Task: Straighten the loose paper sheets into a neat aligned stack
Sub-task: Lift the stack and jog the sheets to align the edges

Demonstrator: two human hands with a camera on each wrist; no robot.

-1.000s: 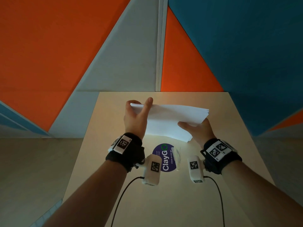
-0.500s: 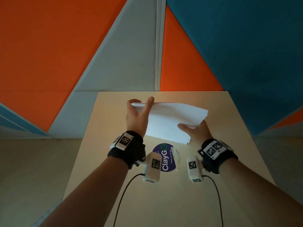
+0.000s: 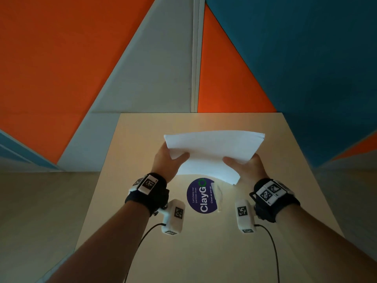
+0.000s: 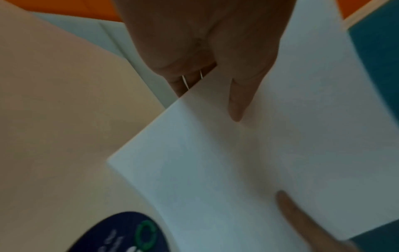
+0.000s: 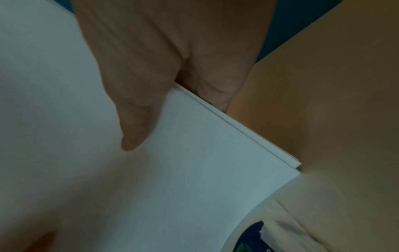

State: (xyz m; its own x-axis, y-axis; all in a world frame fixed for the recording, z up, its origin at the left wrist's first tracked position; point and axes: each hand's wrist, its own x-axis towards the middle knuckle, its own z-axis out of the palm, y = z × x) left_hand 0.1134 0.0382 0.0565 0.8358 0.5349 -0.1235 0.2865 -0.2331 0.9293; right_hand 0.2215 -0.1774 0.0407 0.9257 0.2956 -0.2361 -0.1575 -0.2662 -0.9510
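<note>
Left hand [image 3: 166, 160] and right hand [image 3: 247, 167] pinch the paper stack [image 3: 214, 152] at its sides, thumbs on top, above the table [image 3: 285, 201]. Edges look slightly offset at right; loosen grip and tap the near edge down to square them.

Fingers of left hand [image 3: 167, 162] and right hand [image 3: 247, 167] hidden beneath paper stack [image 3: 212, 154]; sticker [image 3: 202, 196] small print unreadable.

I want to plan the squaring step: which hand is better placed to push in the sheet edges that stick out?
Probably the right hand: the paper stack shows stepped edges at its side. The left hand can hold.
</note>
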